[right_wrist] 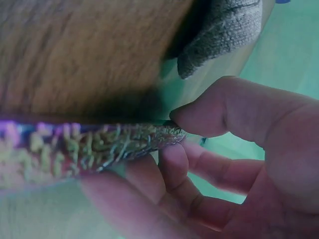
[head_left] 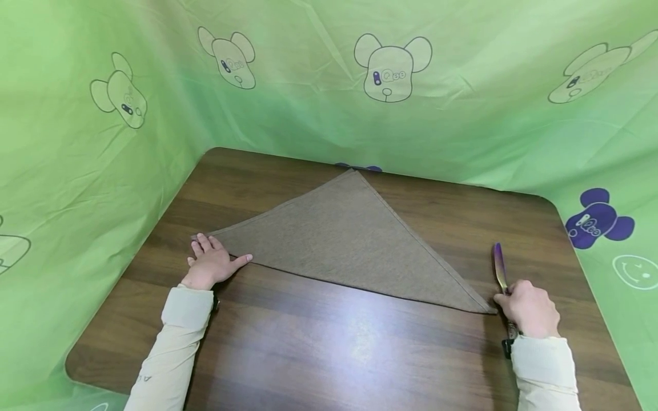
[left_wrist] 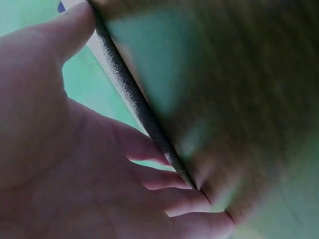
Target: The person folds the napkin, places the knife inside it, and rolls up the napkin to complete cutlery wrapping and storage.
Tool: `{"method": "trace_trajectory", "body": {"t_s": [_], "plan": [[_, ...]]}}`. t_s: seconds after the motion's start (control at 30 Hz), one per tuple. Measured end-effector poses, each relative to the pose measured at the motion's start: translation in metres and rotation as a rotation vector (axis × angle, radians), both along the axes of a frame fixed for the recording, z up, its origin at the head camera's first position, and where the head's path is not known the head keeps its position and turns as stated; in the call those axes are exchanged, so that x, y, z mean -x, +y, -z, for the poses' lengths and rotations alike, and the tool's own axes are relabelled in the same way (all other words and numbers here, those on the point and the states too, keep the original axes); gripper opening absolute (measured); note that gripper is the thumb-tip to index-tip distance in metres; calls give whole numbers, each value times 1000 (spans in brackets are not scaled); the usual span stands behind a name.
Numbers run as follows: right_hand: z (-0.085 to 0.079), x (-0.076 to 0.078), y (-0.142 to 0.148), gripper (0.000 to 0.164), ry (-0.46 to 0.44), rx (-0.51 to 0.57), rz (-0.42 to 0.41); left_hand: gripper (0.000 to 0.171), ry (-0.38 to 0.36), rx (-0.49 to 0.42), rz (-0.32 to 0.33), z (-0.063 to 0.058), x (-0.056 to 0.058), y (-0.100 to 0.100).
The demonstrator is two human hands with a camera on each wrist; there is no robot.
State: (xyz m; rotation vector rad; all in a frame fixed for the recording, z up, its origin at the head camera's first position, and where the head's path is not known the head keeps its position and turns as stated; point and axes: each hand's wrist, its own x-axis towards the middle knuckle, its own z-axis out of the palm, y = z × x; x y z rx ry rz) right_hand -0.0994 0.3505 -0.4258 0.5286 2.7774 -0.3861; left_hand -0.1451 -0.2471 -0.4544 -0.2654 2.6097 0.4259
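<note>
A brown-grey cloth napkin [head_left: 339,240], folded into a triangle, lies on the table with its long fold toward me. My left hand [head_left: 209,264] rests on its left corner, fingers extended and thumb spread along the fold. In the left wrist view, the folded edge of the napkin [left_wrist: 134,94] runs from thumb to fingertips. Beside the right corner, my right hand [head_left: 529,308] holds a table knife [head_left: 499,265], its purple-gold blade pointing away from me. Thumb and fingers pinch the ornate knife handle [right_wrist: 99,149] in the right wrist view, near the napkin's corner [right_wrist: 224,35].
The dark wooden table [head_left: 288,354] has rounded corners and reflects a bright light near its middle. A green curtain [head_left: 288,108] printed with bear heads hangs along the back and both sides.
</note>
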Motion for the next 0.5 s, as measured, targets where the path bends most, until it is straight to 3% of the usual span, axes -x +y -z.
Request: {"method": "trace_trajectory", "body": {"t_s": [0.33, 0.5], "plan": [[0, -2, 3, 31, 43, 0, -54, 114, -63, -1, -21, -7, 6, 2], [-1, -2, 4, 30, 36, -1, -82, 112, -53, 6, -22, -8, 8, 5]]}}
